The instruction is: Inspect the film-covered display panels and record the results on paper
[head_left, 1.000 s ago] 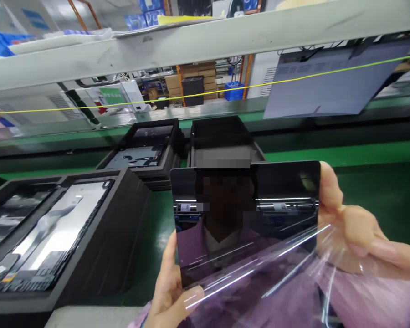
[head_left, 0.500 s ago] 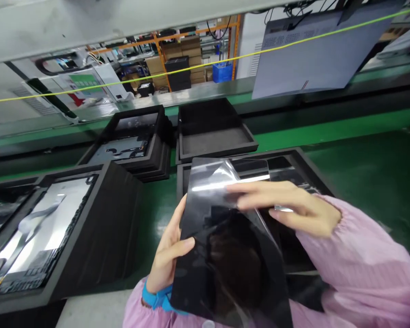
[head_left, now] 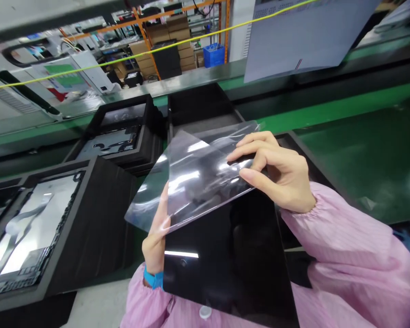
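A flat, glossy black screen panel (head_left: 225, 269) is held up tilted in front of me, reflecting a ceiling light. My left hand (head_left: 156, 237) grips its left edge, partly seen through clear film, with a blue band at the wrist. A transparent protective film (head_left: 191, 182) is folded over the panel's upper part, its loose end spreading out past the left side. Thumb and fingers of my right hand (head_left: 273, 171) pinch the film near its right end, above the panel's upper right.
A black foam tray (head_left: 89, 228) at left holds screen parts with ribbon cables. Behind it are stacked foam trays (head_left: 146, 141), and beside them another black tray (head_left: 198, 105). A green work surface (head_left: 362, 159) lies right. A grey board (head_left: 294, 45) and yellow cord (head_left: 177, 44) hang above.
The right hand, which was over the panel's upper part, now pinches the film. The film has been lifted and peeled back, baring the panel's lower glossy face. The left hand still holds the panel.
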